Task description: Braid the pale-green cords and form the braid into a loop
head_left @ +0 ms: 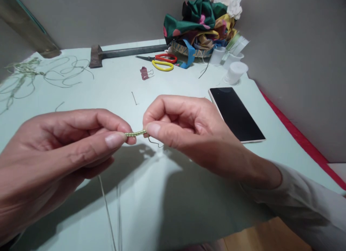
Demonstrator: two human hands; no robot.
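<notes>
Between my two hands runs a short green knotted cord [136,133], fairly level above the table. My left hand [72,146] pinches its left end between thumb and forefinger. At the other end my right hand [178,125] grips it the same way, the tip hidden under the thumb. A thin loose strand [156,142] curls out below my right fingers. Pale threads [106,204] hang down from beneath my left hand past the table's front. Just beyond the hands, a thin pin [134,98] lies on the table.
A black-screened phone [236,114] lies right of my right hand. Farther back are a binder clip [144,73], scissors [162,65], a hammer [96,56], white thread spools [235,72] and a basket [186,48] heaped with fabric. Tangled green cord [40,74] spreads at far left.
</notes>
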